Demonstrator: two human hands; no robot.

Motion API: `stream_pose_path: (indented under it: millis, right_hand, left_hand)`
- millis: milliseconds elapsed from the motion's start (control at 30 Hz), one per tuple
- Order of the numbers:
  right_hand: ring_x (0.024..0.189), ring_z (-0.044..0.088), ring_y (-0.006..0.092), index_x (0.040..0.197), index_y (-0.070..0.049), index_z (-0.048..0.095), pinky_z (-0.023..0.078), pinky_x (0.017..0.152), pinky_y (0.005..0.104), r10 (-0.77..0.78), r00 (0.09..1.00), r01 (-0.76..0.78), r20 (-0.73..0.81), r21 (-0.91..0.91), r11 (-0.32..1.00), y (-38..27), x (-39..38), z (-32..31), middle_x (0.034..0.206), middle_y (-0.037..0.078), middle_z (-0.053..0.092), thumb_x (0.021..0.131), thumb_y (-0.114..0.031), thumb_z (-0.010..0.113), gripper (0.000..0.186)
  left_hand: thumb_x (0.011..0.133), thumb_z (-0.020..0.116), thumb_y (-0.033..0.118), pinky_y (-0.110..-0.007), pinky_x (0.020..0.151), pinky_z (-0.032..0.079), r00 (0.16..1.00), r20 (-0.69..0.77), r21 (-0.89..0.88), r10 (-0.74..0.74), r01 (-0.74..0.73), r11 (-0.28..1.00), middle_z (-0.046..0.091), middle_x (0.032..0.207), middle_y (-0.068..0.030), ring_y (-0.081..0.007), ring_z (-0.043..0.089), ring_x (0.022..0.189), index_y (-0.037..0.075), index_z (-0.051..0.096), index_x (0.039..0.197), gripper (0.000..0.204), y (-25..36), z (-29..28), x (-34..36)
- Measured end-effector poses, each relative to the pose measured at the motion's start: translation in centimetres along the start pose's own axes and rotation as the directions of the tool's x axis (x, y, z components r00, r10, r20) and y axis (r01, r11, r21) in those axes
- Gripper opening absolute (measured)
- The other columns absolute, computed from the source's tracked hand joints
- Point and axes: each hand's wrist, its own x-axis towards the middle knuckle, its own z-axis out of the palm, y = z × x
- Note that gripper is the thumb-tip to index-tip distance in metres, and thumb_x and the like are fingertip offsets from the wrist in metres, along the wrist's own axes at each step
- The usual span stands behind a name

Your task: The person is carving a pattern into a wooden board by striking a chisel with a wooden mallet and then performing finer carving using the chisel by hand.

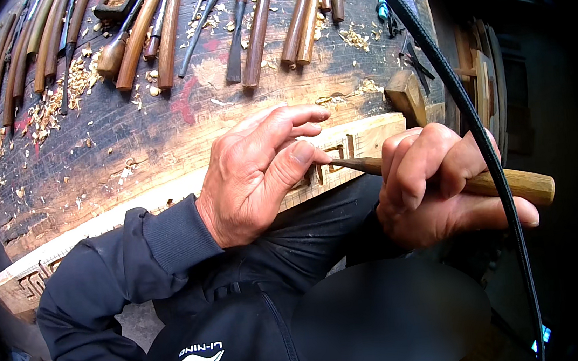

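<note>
A long pale wooden board [379, 131] lies along the near edge of the workbench, with a pencilled grid and angular recesses cut into it. My right hand [427, 183] is wrapped round the wooden handle of a carving chisel [533, 186], which points left. Its narrow tip meets the board at a carved recess [334, 153]. My left hand [249, 174] rests over the board, fingers stretched out and slightly bent, the thumb side close to the chisel tip. Whether a fingertip touches the blade is hard to tell. More carving [32, 283] shows at the board's left end.
Several wooden-handled chisels [168, 38] lie across the far side of the workbench [178, 129], among wood shavings [81, 79]. A wooden block [405, 94] stands by the board's right end. A black braided cable [459, 85] crosses the view in front of my right hand.
</note>
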Motion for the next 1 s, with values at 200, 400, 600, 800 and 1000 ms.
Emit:
stream_pose_path:
  millis: [200, 400, 600, 800, 1000]
  right_hand:
    - [0.033, 0.028, 0.0106, 0.077, -0.018, 0.038, 0.025, 0.035, 0.0253, -0.013, 0.998, 0.014, 0.054, -0.031, 0.999, 0.2, -0.4, -0.3, 0.052, 0.006, 0.05, 0.094, -0.102, 0.034, 0.087]
    - [0.034, 0.032, 0.0107, 0.082, -0.017, 0.04, 0.027, 0.036, 0.0248, -0.002, 0.994, 0.003, 0.112, -0.015, 1.0, 0.0, -0.9, -0.3, 0.055, 0.005, 0.052, 0.095, -0.101, 0.032, 0.085]
    - [0.035, 0.033, 0.0105, 0.087, -0.013, 0.043, 0.027, 0.035, 0.0253, -0.142, 0.971, 0.145, 0.192, -0.004, 0.989, 0.3, -1.2, -0.8, 0.055, 0.004, 0.051, 0.101, -0.093, 0.036, 0.081]
    - [0.034, 0.033, 0.0108, 0.088, -0.011, 0.044, 0.026, 0.035, 0.0254, -0.274, 0.934, 0.283, 0.229, -0.006, 0.959, 2.1, -2.5, -0.8, 0.054, 0.005, 0.05, 0.103, -0.09, 0.037, 0.081]
    - [0.034, 0.034, 0.0094, 0.078, -0.017, 0.038, 0.025, 0.034, 0.0243, -0.245, 0.97, 0.245, 0.0, 0.01, 0.97, 0.6, -1.1, -0.7, 0.054, 0.003, 0.05, 0.102, -0.093, 0.036, 0.08]
  left_hand:
    - [0.121, 0.05, 0.042, -0.041, 0.116, 0.053, 1.0, -0.01, 0.01, -0.01, 0.01, 1.0, 0.084, 0.119, -0.0205, -0.0303, 0.073, 0.132, -0.01, 0.055, 0.154, 0.061, 0.2, 0.0, 0.0]
    - [0.121, 0.052, 0.04, -0.039, 0.111, 0.056, 1.0, -0.011, 0.042, -0.018, 0.019, 0.999, 0.083, 0.121, -0.0203, -0.0279, 0.075, 0.128, -0.01, 0.059, 0.15, 0.059, -0.2, -0.1, 0.0]
    - [0.121, 0.052, 0.036, -0.038, 0.104, 0.059, 1.0, -0.005, 0.107, -0.005, 0.006, 0.994, 0.084, 0.115, -0.0185, -0.0277, 0.077, 0.123, -0.01, 0.06, 0.15, 0.055, 0.2, -0.2, 0.1]
    - [0.121, 0.052, 0.036, -0.038, 0.104, 0.059, 1.0, 0.003, 0.179, -0.018, 0.018, 0.984, 0.084, 0.116, -0.0185, -0.0292, 0.079, 0.121, -0.01, 0.06, 0.15, 0.055, 0.1, -0.2, 0.2]
    - [0.122, 0.048, 0.041, -0.042, 0.117, 0.052, 0.996, -0.045, 0.077, 0.072, -0.068, 0.995, 0.083, 0.119, -0.0205, -0.0312, 0.072, 0.135, -0.011, 0.053, 0.155, 0.062, -0.2, 0.1, 0.1]
